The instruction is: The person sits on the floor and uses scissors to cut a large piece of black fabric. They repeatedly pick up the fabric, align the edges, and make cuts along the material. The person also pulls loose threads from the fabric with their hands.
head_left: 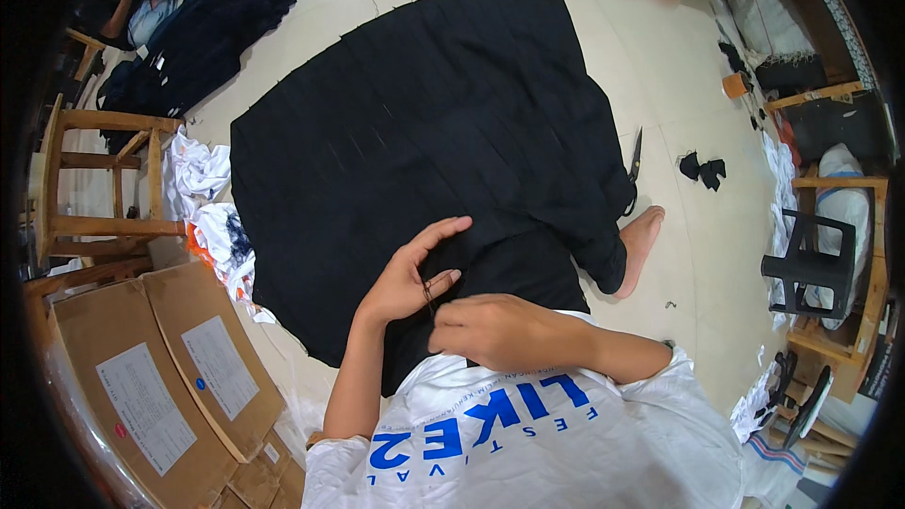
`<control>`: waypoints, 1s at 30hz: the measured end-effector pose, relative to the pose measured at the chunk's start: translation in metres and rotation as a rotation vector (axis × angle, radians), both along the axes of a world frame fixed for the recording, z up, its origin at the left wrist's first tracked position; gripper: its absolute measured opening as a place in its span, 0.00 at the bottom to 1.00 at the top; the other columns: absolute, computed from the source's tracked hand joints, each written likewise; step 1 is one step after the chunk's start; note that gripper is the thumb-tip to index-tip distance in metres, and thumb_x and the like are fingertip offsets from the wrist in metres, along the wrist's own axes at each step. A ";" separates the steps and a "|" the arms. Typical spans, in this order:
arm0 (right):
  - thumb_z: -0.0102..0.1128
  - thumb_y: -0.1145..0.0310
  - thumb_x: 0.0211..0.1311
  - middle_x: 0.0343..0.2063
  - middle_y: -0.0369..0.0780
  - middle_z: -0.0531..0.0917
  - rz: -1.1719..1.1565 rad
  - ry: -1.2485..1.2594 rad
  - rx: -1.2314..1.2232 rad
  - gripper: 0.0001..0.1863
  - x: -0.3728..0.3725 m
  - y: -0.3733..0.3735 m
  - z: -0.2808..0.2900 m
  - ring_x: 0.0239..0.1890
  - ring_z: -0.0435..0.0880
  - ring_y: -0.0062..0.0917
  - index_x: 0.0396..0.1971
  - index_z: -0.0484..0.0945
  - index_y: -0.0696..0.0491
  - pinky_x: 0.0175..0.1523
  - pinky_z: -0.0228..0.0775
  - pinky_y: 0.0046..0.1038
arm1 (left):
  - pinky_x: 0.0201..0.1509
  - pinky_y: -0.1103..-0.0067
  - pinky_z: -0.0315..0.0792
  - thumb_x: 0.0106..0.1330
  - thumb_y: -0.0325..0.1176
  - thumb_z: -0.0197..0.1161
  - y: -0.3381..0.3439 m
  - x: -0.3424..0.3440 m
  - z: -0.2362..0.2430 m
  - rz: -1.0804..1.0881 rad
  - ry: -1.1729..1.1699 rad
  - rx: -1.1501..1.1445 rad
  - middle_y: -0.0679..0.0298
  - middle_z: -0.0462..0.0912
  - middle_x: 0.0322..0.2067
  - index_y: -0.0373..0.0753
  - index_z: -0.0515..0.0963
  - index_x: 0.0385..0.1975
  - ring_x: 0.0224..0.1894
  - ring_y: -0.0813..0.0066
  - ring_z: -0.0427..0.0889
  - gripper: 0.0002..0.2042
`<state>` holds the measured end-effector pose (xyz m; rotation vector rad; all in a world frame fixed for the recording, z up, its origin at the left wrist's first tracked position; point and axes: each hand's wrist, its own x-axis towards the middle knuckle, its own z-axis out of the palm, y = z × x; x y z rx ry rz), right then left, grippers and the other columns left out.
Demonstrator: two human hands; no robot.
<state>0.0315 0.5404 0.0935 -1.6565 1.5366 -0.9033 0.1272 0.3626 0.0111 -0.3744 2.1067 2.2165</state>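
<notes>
A large black cloth [424, 123] spreads over my lap and the tiled floor, with frayed threads along its far edge. Over its near part my left hand [410, 278] is open, its index finger and thumb held apart. Close beside it, my right hand [495, 328] is closed with its fingertips drawn together; what they hold is hidden. A thin dark strand [430, 297] shows between the two hands, too fine to name surely. Black-handled scissors [635, 160] lie at the cloth's right edge, beyond my bare foot [641, 247].
Cardboard boxes [104, 358] stand at the near left, below a wooden stool [104, 174] and crumpled white cloth [198, 170]. Dark garments [203, 33] are piled at the far left. Black scraps [702, 170] and a black plastic stool [811, 264] are on the right. Other people sit farther off.
</notes>
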 end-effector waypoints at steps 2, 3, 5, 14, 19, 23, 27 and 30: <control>0.68 0.78 0.64 0.43 0.44 0.88 0.042 0.049 0.036 0.10 -0.004 0.015 0.001 0.44 0.89 0.36 0.44 0.87 0.57 0.51 0.82 0.36 | 0.82 0.66 0.57 0.61 0.23 0.73 -0.001 -0.001 -0.001 0.008 -0.064 0.014 0.59 0.74 0.71 0.44 0.75 0.70 0.75 0.62 0.69 0.33; 0.68 0.78 0.64 0.42 0.44 0.88 -0.004 0.050 0.023 0.09 -0.014 0.023 0.003 0.44 0.89 0.34 0.43 0.87 0.57 0.50 0.82 0.35 | 0.82 0.65 0.57 0.60 0.23 0.73 -0.001 -0.002 -0.003 0.014 -0.011 -0.035 0.60 0.72 0.72 0.45 0.75 0.69 0.75 0.62 0.68 0.33; 0.69 0.77 0.65 0.41 0.43 0.89 -0.098 0.057 -0.009 0.07 -0.049 0.034 0.011 0.43 0.90 0.30 0.42 0.87 0.57 0.48 0.82 0.31 | 0.82 0.64 0.57 0.60 0.23 0.74 0.000 -0.004 -0.004 0.023 0.099 -0.138 0.60 0.67 0.74 0.48 0.77 0.68 0.76 0.61 0.66 0.33; 0.66 0.66 0.68 0.36 0.52 0.88 -1.454 0.549 0.366 0.12 -0.263 0.191 -0.219 0.39 0.88 0.47 0.41 0.84 0.61 0.49 0.79 0.41 | 0.71 0.60 0.67 0.44 0.26 0.63 0.028 0.019 0.021 -0.044 0.221 -0.718 0.53 0.76 0.59 0.44 0.82 0.56 0.64 0.50 0.72 0.31; 0.67 0.63 0.67 0.37 0.58 0.88 -1.629 0.598 0.440 0.15 -0.267 0.196 -0.266 0.45 0.88 0.53 0.36 0.83 0.62 0.52 0.78 0.47 | 0.62 0.64 0.72 0.56 0.32 0.60 0.045 0.031 0.016 0.155 0.114 -0.562 0.51 0.80 0.51 0.37 0.78 0.57 0.53 0.55 0.78 0.25; 0.71 0.58 0.62 0.36 0.57 0.89 -1.656 0.527 0.556 0.19 -0.274 0.201 -0.259 0.43 0.89 0.52 0.37 0.84 0.62 0.52 0.80 0.45 | 0.49 0.72 0.76 0.71 0.36 0.64 0.060 0.022 -0.001 0.321 0.013 -0.497 0.51 0.79 0.47 0.36 0.77 0.59 0.44 0.63 0.80 0.19; 0.76 0.56 0.57 0.36 0.55 0.90 -1.606 0.313 0.794 0.21 -0.278 0.204 -0.239 0.43 0.91 0.49 0.36 0.85 0.61 0.51 0.81 0.41 | 0.42 0.74 0.76 0.66 0.30 0.75 0.065 0.008 -0.009 0.334 0.084 -0.637 0.55 0.81 0.44 0.35 0.81 0.51 0.40 0.64 0.81 0.16; 0.78 0.55 0.54 0.32 0.52 0.90 -1.610 0.280 0.810 0.20 -0.291 0.235 -0.245 0.39 0.91 0.46 0.33 0.86 0.59 0.48 0.82 0.39 | 0.38 0.77 0.76 0.65 0.27 0.75 0.058 0.010 -0.024 0.355 0.187 -0.661 0.59 0.81 0.40 0.34 0.83 0.39 0.35 0.67 0.81 0.08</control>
